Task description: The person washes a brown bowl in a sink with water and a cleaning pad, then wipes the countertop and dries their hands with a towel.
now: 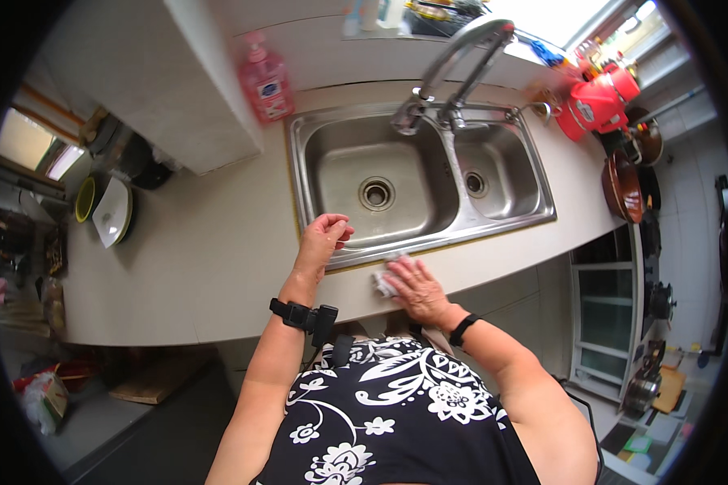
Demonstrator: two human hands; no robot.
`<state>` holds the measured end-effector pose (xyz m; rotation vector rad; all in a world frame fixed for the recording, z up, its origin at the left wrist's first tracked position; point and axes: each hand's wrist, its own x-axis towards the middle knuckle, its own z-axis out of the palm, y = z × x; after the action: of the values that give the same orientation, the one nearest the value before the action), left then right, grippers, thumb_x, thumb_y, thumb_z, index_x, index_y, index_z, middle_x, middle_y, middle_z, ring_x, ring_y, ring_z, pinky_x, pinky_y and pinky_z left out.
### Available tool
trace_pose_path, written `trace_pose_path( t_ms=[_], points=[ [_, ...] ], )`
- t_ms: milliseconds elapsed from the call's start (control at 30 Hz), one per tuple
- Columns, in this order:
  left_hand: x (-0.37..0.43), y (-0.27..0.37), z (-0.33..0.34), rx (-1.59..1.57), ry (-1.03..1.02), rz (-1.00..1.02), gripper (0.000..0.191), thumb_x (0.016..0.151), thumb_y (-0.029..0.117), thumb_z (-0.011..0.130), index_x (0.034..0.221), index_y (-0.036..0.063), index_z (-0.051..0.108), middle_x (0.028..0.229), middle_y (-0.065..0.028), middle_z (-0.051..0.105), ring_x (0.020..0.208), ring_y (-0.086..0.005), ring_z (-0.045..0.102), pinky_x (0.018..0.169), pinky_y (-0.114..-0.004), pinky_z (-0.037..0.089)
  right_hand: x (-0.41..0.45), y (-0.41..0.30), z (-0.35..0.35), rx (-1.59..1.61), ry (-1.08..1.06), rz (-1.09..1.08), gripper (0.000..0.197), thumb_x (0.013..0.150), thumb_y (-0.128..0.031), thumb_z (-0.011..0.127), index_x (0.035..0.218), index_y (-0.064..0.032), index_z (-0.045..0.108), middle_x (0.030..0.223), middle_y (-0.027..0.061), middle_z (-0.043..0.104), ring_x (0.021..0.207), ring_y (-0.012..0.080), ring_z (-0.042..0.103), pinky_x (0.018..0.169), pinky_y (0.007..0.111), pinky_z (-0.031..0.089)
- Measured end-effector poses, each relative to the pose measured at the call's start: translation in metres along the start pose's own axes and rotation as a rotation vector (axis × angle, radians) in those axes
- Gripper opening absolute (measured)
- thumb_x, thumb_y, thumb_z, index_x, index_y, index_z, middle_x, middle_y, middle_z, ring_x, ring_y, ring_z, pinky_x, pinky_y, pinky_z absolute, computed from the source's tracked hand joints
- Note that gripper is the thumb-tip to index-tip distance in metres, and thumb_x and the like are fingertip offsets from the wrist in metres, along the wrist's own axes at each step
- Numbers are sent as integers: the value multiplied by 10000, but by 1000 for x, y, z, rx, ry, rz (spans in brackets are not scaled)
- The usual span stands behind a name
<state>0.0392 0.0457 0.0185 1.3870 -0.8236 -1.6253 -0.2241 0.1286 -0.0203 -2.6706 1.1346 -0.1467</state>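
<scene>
Under the fingers of my right hand (421,291) lies a crumpled whitish cloth (386,285), pressed on the pale countertop (218,267) along the front edge of the sink. My left hand (326,239) hovers at the near left corner of the stainless-steel double sink (327,176), its fingers loosely curled; whether they touch anything is hard to see, but nothing shows in them. The chrome faucet (455,60) arches over the divider, its spray head above the large basin. Both basins hold no objects, and their drains are visible.
A pink pump bottle (266,85) stands behind the sink's left corner, beside a wall column (200,79). Bowls (114,212) sit on the far left of the counter. At the right are a red plastic container (594,106) and a brown bowl (622,187).
</scene>
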Motion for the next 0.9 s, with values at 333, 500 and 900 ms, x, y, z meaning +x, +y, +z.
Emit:
trace_pose_path(
  t_ms=[333,500,900],
  points=[
    [43,6,128,172,-161,-30,194,916,209,569,1040,67,613,889,-25,661,800,-99,600,711,-239,475,-258,222,-8,369,677,1358,329,963,-190,433,1250,-55,520,1206,166,552,1082,276,559,906,390,476],
    [73,13,203,229,-333,-106,254,905,225,601,1078,39,606,918,-46,661,820,-96,596,735,-239,475,-142,219,-109,1933,925,802,475,1000,-403,343,1218,-13,501,1057,147,630,961,268,628,875,403,510],
    [114,74,259,81,-277,316,313,859,197,675,1112,27,602,1035,-23,635,990,-113,571,900,-268,431,9,241,-197,2048,424,309,443,993,-343,419,1322,-48,458,1239,62,560,1119,193,541,985,357,410]
  ],
)
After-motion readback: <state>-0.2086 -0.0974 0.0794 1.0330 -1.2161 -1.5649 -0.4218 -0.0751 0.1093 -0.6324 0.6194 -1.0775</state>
